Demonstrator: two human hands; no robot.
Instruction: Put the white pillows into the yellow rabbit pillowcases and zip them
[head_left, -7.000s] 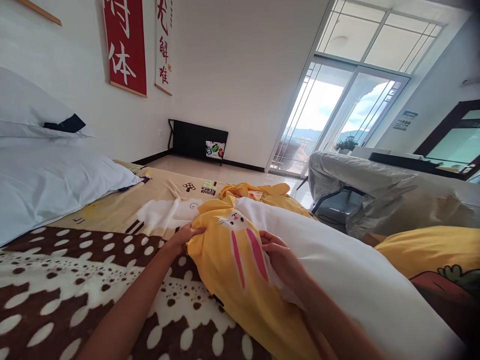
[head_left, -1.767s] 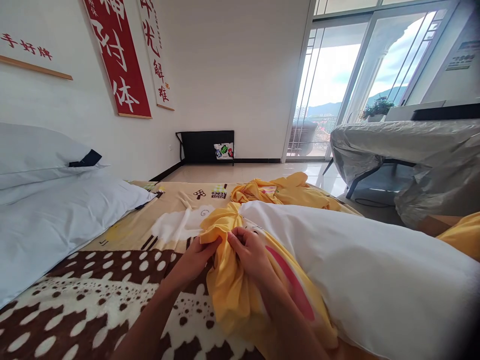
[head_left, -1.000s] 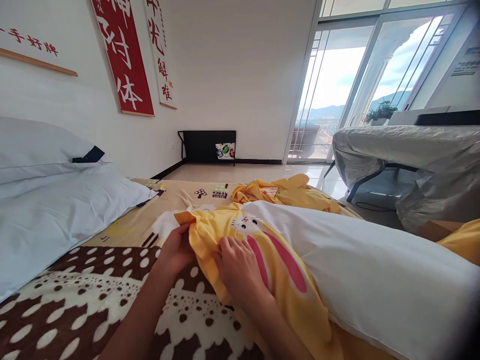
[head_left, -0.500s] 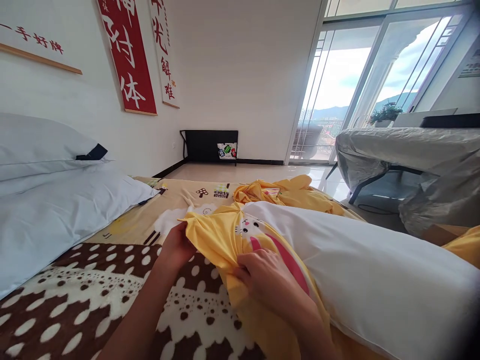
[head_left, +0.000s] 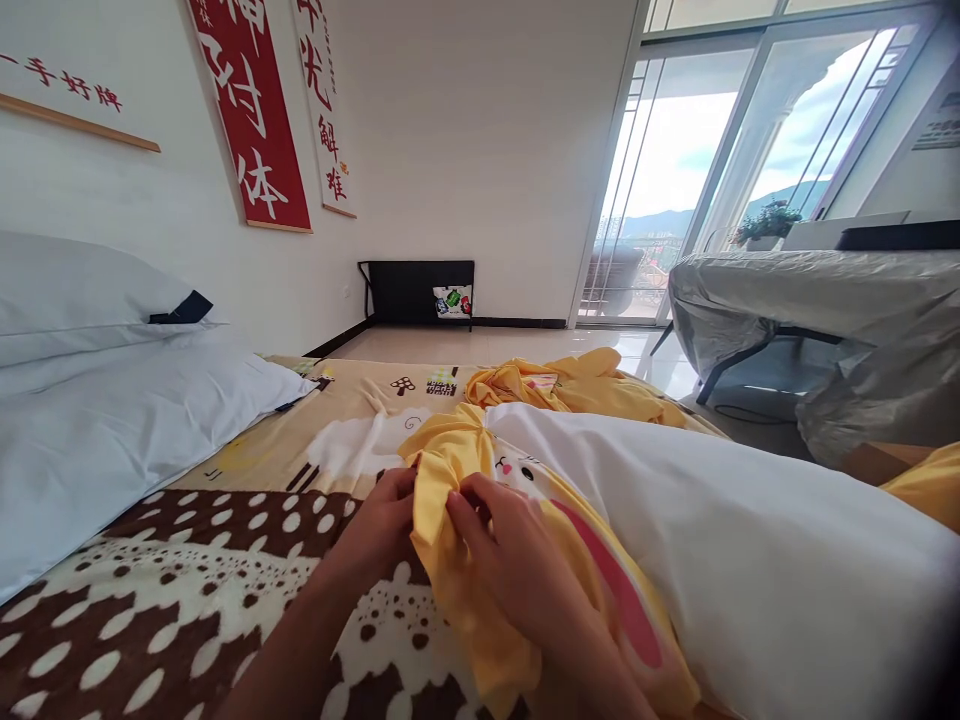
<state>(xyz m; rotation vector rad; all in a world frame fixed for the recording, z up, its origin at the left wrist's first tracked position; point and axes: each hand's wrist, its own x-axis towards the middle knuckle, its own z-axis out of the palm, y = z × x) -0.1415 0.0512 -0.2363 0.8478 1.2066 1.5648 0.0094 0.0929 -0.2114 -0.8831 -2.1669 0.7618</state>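
Observation:
A long white pillow (head_left: 720,540) lies across the bed, its near end partly inside a yellow pillowcase (head_left: 457,580) printed with a pink-eared rabbit. My left hand (head_left: 382,525) pinches the bunched yellow fabric at its left edge. My right hand (head_left: 499,555) is closed on the same gathered fabric just to the right, fingers pressed into the folds. Both hands sit close together at the pillowcase's opening.
A brown-and-white dotted blanket (head_left: 150,610) covers the bed. White pillows (head_left: 97,400) are stacked at left. Another crumpled yellow cloth (head_left: 555,385) lies beyond. A plastic-covered table (head_left: 810,310) stands at right near glass doors. A black rack (head_left: 416,292) is against the far wall.
The pillowcase edge, spread wide half a second ago, is now gathered into a tight bunch. My right hand has moved up and left to meet my left hand.

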